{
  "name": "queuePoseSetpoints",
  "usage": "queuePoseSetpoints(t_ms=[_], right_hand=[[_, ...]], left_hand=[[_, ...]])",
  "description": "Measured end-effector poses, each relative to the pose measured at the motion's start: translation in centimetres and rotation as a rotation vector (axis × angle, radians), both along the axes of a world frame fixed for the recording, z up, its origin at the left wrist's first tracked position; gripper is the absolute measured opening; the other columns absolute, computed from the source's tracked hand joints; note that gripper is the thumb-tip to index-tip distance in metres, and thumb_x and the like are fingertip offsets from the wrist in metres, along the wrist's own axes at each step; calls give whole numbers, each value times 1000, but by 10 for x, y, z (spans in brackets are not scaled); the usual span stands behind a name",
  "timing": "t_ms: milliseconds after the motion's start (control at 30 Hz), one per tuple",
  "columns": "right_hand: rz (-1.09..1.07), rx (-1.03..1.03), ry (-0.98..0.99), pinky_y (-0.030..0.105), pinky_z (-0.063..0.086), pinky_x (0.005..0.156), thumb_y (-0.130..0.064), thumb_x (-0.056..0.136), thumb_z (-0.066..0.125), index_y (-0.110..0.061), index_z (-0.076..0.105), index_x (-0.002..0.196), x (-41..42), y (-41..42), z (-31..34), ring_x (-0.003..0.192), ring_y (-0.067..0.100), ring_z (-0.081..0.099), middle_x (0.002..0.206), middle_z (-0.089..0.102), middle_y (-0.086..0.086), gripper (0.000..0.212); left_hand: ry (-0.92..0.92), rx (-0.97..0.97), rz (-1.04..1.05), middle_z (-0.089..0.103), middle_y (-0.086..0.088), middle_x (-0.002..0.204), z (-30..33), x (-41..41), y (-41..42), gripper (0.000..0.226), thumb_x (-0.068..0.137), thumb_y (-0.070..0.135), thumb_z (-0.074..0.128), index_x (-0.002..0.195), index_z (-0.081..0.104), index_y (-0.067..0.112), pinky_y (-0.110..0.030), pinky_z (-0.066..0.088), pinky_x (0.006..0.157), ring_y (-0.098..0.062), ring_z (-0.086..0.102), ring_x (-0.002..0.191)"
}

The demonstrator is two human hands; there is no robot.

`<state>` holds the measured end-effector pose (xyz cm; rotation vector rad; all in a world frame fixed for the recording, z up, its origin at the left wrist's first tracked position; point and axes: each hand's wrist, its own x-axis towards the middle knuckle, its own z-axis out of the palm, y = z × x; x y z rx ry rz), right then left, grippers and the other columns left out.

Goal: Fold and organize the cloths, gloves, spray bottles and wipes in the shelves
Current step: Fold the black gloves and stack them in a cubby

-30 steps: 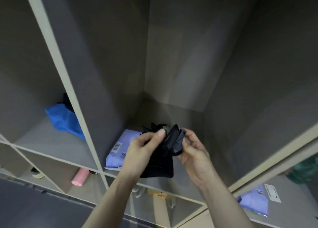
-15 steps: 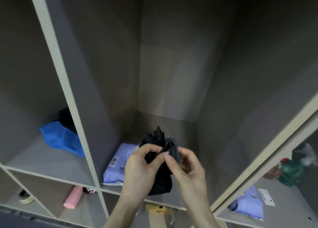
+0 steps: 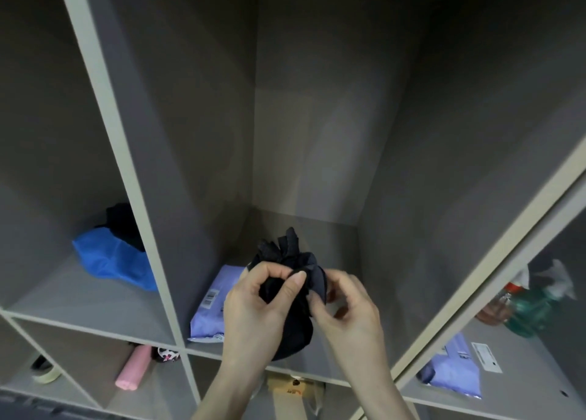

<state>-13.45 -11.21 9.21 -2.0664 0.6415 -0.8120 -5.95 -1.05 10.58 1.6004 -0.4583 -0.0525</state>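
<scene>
The job looked well short of finished; the shelves (image 3: 149,216) held things in mixed lots, and nothing in view read as neatly sorted. In the left compartment a blue cloth (image 3: 111,262) lay crumpled with a dark cloth (image 3: 122,221) heaped behind it, neither folded; in the middle compartment a pack of wipes (image 3: 211,305) lay flat near the front edge; to the right a second pack of wipes (image 3: 456,372) sat beside a green spray bottle (image 3: 532,308), with what seemed another bottle just behind it, too blurred to be sure. Below, a pink roll (image 3: 133,367), a roll of tape (image 3: 44,369) and a patterned item (image 3: 166,354) sat loose; my guess was that these also awaited sorting.

The black gloves (image 3: 293,289) were in hand, held in front of the middle compartment, above the wipes and clear of the shelf floor. The left hand (image 3: 253,308) had its grip clenched round the bundle, thumb and forefinger pinching the top; the right hand (image 3: 352,305) pinched a fold at the bundle's side, fingers curled. The bundle's loose ends stuck up, so the folding seemed midway.
</scene>
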Motion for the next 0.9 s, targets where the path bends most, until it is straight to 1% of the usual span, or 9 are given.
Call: queuePoseSetpoints(t_ms=[67,100,200,267,433,500,633,767,900], right_hand=[[-2,87,-17,31,49,63,-27,86,66,-28,68,83,1,-4,2,70,12,59,77,64,-4,4],[-27,95,-42,36,48,63,-30,87,65,-24,67,76,1,-3,3,66,15,59,73,64,0,13],[-94,75,-150,32,46,59,-32,87,63,-19,64,67,0,3,10,63,14,57,69,59,0,24],[-87,149,-210,27,46,58,-24,89,62,-17,66,70,-1,7,13,62,11,58,70,62,2,21],[85,924,-363,33,50,82,-13,88,58,-2,70,90,-5,2,24,81,19,68,87,73,15,17],[166,1136,-385,39,50,85,-16,78,58,4,66,104,-8,-4,28,89,27,68,102,70,22,34],[254,1293,-355,34,54,71,-19,76,56,0,67,102,-6,-10,30,78,25,71,96,72,20,34],[248,1383,-324,27,57,55,-20,72,57,0,74,77,2,-15,34,59,22,68,75,71,16,27],[260,1455,-246,31,55,64,-24,81,57,-1,74,75,10,-16,39,62,23,68,76,71,15,29]], left_hand=[[16,16,-4,68,11,76,1,-1,0,9,77,31,76,73,68,29,-20,45,72,-4,61,78],[12,56,16,68,12,79,0,-2,0,9,76,36,75,74,67,31,-21,46,74,-3,61,81],[-9,301,43,61,19,97,1,-4,-3,26,68,57,71,88,61,42,-29,48,83,0,58,92],[7,375,-23,59,20,102,4,-6,-4,24,70,53,71,87,55,48,-32,48,87,-1,58,96],[88,260,-110,71,16,92,4,0,-3,14,78,35,59,84,68,42,-34,51,87,-2,64,92],[169,182,-167,74,10,83,6,2,-5,21,88,18,57,81,74,28,-33,52,84,-7,66,86],[376,56,-229,75,-8,81,11,-1,-8,26,91,9,54,77,75,8,-32,49,77,-19,67,82],[625,-133,-325,73,-22,91,14,-4,-10,22,88,6,56,79,76,2,-41,49,85,-34,67,88],[716,-263,-371,71,-26,90,16,-4,-13,26,78,20,63,83,75,-3,-35,50,76,-29,67,79]])
